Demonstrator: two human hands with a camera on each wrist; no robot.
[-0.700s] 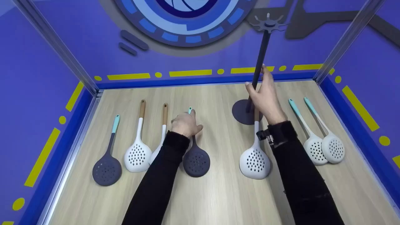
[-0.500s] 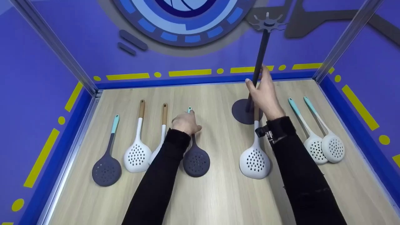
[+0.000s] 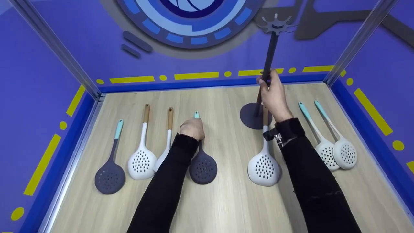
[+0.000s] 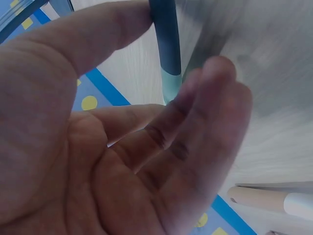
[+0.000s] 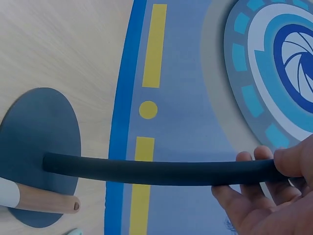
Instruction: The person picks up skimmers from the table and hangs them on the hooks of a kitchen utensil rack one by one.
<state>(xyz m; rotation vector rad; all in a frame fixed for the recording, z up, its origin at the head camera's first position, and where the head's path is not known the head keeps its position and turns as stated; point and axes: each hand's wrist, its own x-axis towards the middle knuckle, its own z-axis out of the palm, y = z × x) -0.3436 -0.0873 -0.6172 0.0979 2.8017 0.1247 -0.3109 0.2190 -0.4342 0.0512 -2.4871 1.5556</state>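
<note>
In the head view my left hand (image 3: 193,128) is over the handle of a dark slotted skimmer (image 3: 203,168) lying on the table. The left wrist view shows my thumb against its dark handle (image 4: 167,41), the curled fingers beside its mint end. My right hand (image 3: 274,94) grips the black pole (image 3: 269,61) of an upright utensil stand, fingers round it in the right wrist view. The stand has a round base (image 3: 248,116) and a notched top ring (image 3: 277,27). Below that hand lies a white skimmer (image 3: 264,168), its wooden handle end overlapping the base in view.
To the left lie another dark skimmer (image 3: 110,177), a white wood-handled one (image 3: 141,163) and a second white one (image 3: 163,158), partly behind my sleeve. Two mint-handled pale skimmers (image 3: 326,154) overlap at right. Blue panels (image 3: 194,69) wall in the wooden table (image 3: 226,207).
My left hand has closed down over the dark skimmer's handle, its thumb tucking in. My right fingers and thumb have closed round the stand's pole. The utensils have stayed in place.
</note>
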